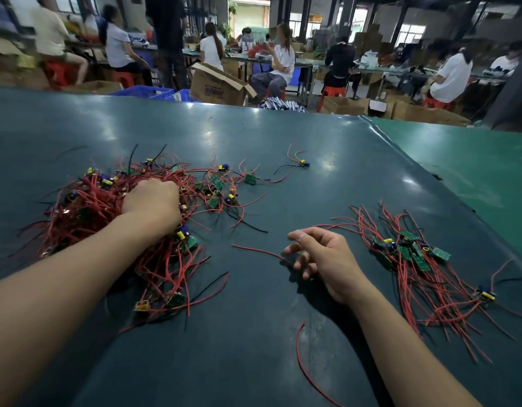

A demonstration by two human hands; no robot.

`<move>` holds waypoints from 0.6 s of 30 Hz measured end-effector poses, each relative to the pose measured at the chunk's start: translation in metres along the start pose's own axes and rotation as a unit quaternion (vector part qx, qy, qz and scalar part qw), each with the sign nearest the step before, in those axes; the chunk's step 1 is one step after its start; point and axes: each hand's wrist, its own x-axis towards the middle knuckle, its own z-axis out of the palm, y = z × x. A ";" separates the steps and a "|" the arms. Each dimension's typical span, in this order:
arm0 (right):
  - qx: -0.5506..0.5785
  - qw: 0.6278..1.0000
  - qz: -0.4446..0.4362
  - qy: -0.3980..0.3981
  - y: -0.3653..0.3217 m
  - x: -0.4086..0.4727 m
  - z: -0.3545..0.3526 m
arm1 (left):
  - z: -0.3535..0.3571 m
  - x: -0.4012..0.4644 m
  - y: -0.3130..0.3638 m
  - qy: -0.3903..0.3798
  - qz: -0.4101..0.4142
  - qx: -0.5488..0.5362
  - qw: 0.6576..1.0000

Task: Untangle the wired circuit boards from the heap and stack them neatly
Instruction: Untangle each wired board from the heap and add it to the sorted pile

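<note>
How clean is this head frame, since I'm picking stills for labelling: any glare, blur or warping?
Head view: soft ceiling-light glare patches on the green mat; the background workers are blurred; the wide lens bows the table's far edge; the left hand in the heap and the right hand stay sharp.

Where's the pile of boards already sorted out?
In the head view, the sorted pile lies on the table's right side, just right of the empty right hand, well apart from the tangled heap the left hand grips.
</note>
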 end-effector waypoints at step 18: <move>-0.003 1.000 0.004 0.005 -0.001 0.000 0.000 | -0.046 -0.014 0.003 0.047 -0.041 0.119 0.991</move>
